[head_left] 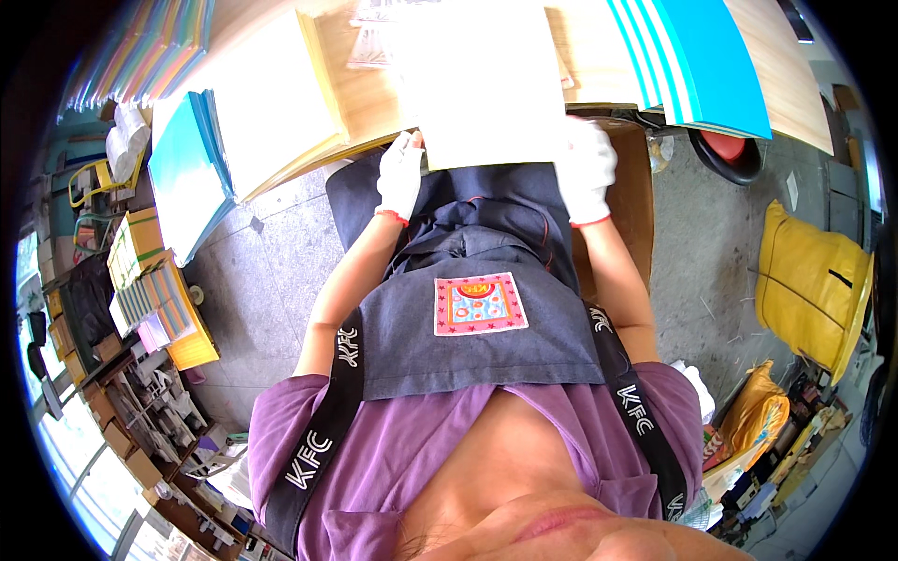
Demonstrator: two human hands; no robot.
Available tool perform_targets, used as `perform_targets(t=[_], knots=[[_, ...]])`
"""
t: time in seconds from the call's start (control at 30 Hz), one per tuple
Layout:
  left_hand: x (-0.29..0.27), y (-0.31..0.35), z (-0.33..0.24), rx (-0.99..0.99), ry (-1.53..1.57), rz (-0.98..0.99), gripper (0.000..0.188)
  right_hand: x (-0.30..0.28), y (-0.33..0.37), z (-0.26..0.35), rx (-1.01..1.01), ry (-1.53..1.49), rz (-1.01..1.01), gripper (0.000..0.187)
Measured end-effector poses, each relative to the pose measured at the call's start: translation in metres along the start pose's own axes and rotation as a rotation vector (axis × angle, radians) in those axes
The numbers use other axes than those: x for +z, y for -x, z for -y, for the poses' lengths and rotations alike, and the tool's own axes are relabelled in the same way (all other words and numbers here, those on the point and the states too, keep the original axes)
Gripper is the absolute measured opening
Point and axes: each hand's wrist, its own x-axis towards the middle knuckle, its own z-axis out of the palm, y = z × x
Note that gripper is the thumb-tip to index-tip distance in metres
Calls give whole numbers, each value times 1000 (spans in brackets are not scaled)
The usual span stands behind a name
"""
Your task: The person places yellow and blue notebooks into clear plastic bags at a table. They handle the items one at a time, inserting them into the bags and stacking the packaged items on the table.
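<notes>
A large white sheet of paper (491, 103) lies at the table's near edge in front of me, so bright that I cannot tell whether it is one sheet or a stack. My left hand (400, 178), in a white glove with bare fingertips, is closed on its near left corner. At the opposite edge, my right hand (587, 168), also gloved in white, touches the paper. Motion smears those fingers, and their grip cannot be made out. Behind the paper, printed sheets (369, 47) partly show on the wooden table (332, 79).
A white paper stack (267, 103) and blue-covered booklets (190, 173) overhang the table's left side. More blue booklets (716, 65) stand fanned at the right. Below are a cardboard box (633, 192), a black-and-red stool (725, 154) and a yellow sack (809, 285).
</notes>
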Motion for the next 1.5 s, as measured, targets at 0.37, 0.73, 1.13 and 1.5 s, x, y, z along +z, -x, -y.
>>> perform_targets(t=[0.37, 0.73, 1.13, 1.5], knots=[[1, 7, -98, -78, 180, 85, 24, -17, -25, -26, 1060, -1065, 695, 27], [-130, 35, -139, 324, 138, -206, 32, 32, -82, 84, 741, -1234, 547, 28], [-257, 11, -114, 612, -1136, -663, 36, 151, -121, 261, 468, -811, 868, 30], [-162, -12, -102, 784, -850, -458, 53, -50, -113, 28, 57, 18, 189, 25]])
